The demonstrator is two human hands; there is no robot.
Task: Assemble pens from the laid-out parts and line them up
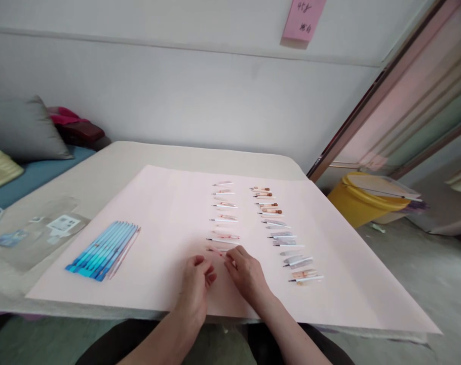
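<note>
My right hand [245, 268] pinches the end of a thin, clear pen barrel with reddish marks [216, 250] at the near end of the middle column. Close to its left, my left hand [196, 279] is raised slightly over the paper with its fingers curled in, and nothing shows between them. Just beyond my fingertips lies a white pen refill with a dark tip [222, 241], beside a red-patterned barrel [226, 235]. More refills and patterned barrels continue up this column, such as a floral one [227, 217].
Another column of refills and barrels, some with brown bear-like caps [271, 211], runs along the right. Several blue pens [101, 251] lie side by side at left on the pale pink sheet [169, 203]. Clear packaging [36, 248] rests farther left. A yellow bin [363, 203] stands beyond the table.
</note>
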